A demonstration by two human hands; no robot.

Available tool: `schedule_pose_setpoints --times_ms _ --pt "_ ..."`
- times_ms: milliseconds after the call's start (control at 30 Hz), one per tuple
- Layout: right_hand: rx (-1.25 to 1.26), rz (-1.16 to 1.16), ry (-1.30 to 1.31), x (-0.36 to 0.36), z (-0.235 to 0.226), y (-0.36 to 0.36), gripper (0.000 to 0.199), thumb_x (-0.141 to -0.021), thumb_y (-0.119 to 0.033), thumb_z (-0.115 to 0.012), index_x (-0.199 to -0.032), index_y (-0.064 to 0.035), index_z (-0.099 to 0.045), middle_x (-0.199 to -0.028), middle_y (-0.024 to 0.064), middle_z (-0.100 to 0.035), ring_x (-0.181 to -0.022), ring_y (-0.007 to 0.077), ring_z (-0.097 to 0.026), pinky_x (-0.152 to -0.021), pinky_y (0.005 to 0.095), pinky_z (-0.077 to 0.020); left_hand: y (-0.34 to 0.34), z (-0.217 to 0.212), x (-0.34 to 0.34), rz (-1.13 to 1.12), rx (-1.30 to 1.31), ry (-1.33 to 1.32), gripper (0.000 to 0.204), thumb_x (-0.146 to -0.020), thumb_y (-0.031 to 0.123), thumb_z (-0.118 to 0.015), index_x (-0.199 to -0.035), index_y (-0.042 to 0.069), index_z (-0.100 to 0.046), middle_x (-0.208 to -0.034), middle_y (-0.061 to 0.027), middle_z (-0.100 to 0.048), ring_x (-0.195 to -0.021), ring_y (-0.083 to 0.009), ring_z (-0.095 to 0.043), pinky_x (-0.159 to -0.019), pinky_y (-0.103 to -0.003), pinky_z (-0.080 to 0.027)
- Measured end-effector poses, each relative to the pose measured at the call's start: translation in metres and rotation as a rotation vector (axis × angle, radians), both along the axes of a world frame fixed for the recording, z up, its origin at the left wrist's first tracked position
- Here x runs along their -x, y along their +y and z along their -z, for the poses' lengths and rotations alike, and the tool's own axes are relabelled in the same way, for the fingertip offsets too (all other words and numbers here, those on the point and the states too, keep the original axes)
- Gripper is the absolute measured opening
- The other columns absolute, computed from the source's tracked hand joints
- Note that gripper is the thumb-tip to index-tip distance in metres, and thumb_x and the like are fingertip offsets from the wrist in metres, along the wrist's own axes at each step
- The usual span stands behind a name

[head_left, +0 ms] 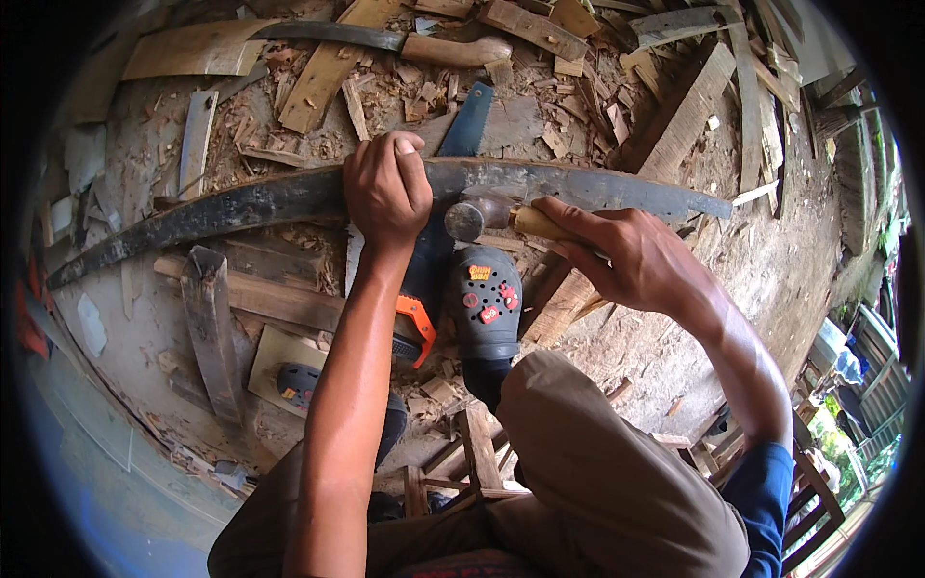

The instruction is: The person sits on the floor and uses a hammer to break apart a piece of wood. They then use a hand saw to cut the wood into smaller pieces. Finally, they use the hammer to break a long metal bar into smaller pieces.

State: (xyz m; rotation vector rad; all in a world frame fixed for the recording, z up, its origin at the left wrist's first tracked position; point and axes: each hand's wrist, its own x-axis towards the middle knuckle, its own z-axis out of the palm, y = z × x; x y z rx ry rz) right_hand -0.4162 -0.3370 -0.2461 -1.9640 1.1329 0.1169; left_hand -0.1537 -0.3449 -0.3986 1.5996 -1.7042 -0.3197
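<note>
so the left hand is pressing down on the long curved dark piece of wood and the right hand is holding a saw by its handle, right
Not quite. The right hand holds a hammer by its wooden handle, not a saw; its metal head sits just below the long curved dark piece of wood. The head view shows it. The left hand does grip and press on that wood, as you said.

One hammer (482,214), one long dark curved plank (241,200), one handsaw (462,135), one machete (385,40).

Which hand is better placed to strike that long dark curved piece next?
Right, probably. The right hand grips the hammer, its head just beside the curved piece. The left hand is wrapped over that piece, holding it down.
</note>
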Motion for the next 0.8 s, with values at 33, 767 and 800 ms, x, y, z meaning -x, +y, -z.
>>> schedule_pose_setpoints --times_ms 33,767,800 --pt "-0.007 0.007 0.008 0.001 -0.001 0.001 0.047 -0.101 -0.020 -0.064 -0.145 -0.0044 -0.056 -0.091 0.0227 -0.073 -0.073 0.0379 -0.072 -0.065 0.0472 -0.0539 0.001 0.000 0.000 -0.004 0.000 0.002 0.024 -0.102 0.015 -0.048 -0.087 0.009 -0.065 -0.083 -0.0073 -0.069 -0.078 -0.0306 -0.063 -0.075 -0.044 -0.047" --pt "-0.241 0.582 0.616 0.117 -0.021 0.062 0.046 -0.106 -0.034 -0.060 -0.144 -0.0087 -0.057 -0.094 0.0173 -0.076 -0.060 0.0155 -0.067 -0.053 0.0342 -0.0561 -0.004 0.007 0.004 -0.003 0.051 -0.063 0.025 -0.102 0.018 -0.047 -0.085 0.011 -0.064 -0.079 -0.0063 -0.067 -0.077 -0.0315 -0.063 -0.072 -0.045 -0.045" --pt "-0.223 0.609 0.526 0.122 -0.007 0.072 0.048 -0.108 -0.036 -0.056 -0.143 -0.0027 -0.056 -0.095 0.0193 -0.074 -0.062 0.0143 -0.066 -0.055 0.0334 -0.0552 -0.003 0.006 0.003 0.002 0.045 -0.071 0.024 -0.102 0.018 -0.047 -0.086 0.011 -0.065 -0.080 -0.0062 -0.067 -0.077 -0.0313 -0.063 -0.073 -0.045 -0.046"
